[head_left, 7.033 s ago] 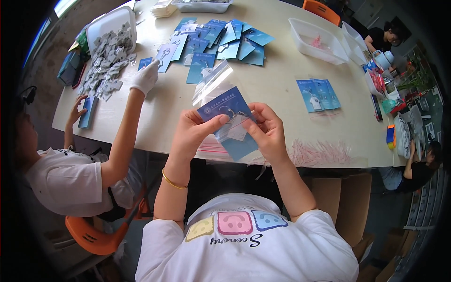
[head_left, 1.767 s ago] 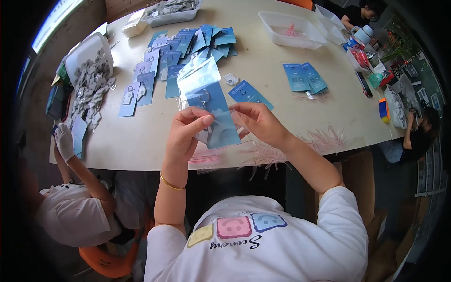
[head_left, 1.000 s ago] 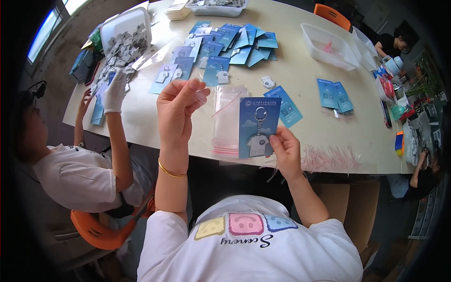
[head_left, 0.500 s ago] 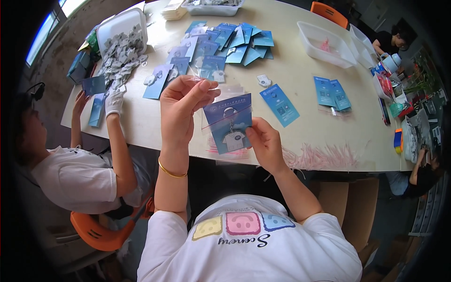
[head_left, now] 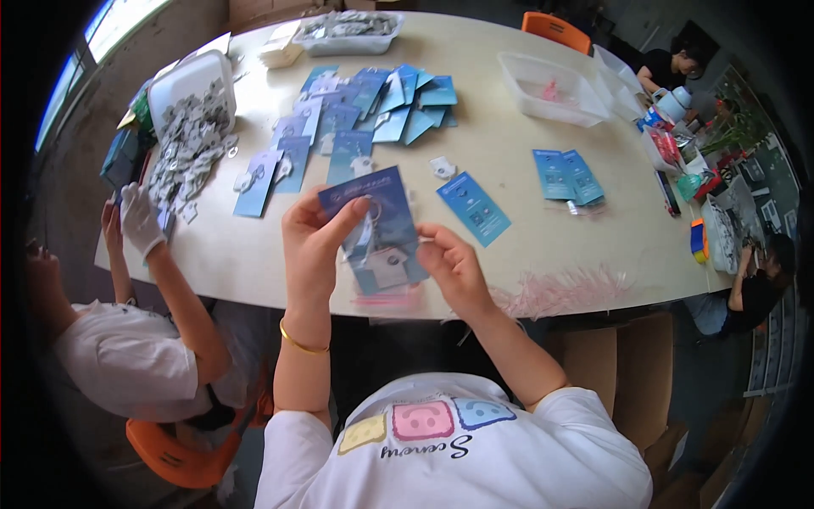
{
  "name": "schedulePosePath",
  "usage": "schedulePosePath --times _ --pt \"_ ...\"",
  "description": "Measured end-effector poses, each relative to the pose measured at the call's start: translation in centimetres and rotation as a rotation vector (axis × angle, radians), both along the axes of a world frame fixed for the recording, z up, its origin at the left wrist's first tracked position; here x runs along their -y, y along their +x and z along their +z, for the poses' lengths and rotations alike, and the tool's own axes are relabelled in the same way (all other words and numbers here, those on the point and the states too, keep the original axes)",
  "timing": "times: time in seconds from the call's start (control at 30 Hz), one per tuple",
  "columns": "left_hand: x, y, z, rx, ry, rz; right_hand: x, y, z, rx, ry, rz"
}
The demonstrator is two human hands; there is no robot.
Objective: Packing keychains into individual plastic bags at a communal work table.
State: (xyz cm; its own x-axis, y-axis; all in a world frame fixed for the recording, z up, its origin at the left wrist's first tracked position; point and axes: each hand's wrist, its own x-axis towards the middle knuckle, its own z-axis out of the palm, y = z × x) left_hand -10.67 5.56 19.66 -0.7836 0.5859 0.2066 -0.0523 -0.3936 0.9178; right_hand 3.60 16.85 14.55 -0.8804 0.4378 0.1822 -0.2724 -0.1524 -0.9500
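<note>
Pinching the dark blue card (head_left: 402, 229) near its upper left corner, the left hand (head_left: 319, 240) holds it raised and tilted above the surface (head_left: 543, 242); its thumb presses the front while its fingers stay mostly hidden behind. That placement probably steadies the card and leaves its lower part, with the white shirt-shaped tag (head_left: 389, 267), uncovered. The right hand (head_left: 451, 261) has a narrow grip at the card's right edge; whether it pinches card or clear film I cannot tell, but it seems to act as a counter-support.

Relative to the left grip, most of the card extends below and to the right, with the key ring (head_left: 374, 209) just beside the thumb and the tag hanging lower. Relative to the right grip, the card lies directly to the left. Red-edged clear bags (head_left: 388, 299) lie beneath it, perhaps for easy reach. A loose blue card (head_left: 475, 209) and a small white tag (head_left: 442, 167) rest beyond the right hand, near each other.
</note>
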Motion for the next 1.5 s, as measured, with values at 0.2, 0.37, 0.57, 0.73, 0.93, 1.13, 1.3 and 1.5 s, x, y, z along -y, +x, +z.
schedulePosePath --times 0.2,0.37,0.57,0.73,0.93,1.13,1.3,1.5 --pt "0.0 0.4 0.1 -0.047 0.044 0.038 1.1 -0.2 -1.5 0.110 0.001 0.049" --pt "0.2 2.2 0.5 -0.068 0.024 -0.103 0.8 -0.5 0.3 0.000 -0.005 0.019" --pt "0.5 2.1 1.6 0.073 0.101 -0.124 1.0 1.0 2.8 -0.045 0.029 0.106" --pt "0.9 3.3 0.4 0.161 0.065 -0.272 1.1 0.6 2.1 -0.182 0.298 -0.202" --pt "0.1 2.2 -0.6 0.285 0.055 -0.178 -1.7 1.1 3.1 -0.028 -0.160 -0.024" --pt "-0.8 2.4 -5.8 0.019 -0.294 -0.350 -4.2 1.0 1.7 0.231 0.104 0.041" --pt "0.7 -0.1 -5.7 -0.726 -0.796 0.306 -14.6 5.1 2.8 0.407 1.215 -0.954" --pt "1.4 -0.8 -10.3 -0.955 -1.078 0.305 -19.3 5.3 -2.5 0.811 1.286 -0.701"
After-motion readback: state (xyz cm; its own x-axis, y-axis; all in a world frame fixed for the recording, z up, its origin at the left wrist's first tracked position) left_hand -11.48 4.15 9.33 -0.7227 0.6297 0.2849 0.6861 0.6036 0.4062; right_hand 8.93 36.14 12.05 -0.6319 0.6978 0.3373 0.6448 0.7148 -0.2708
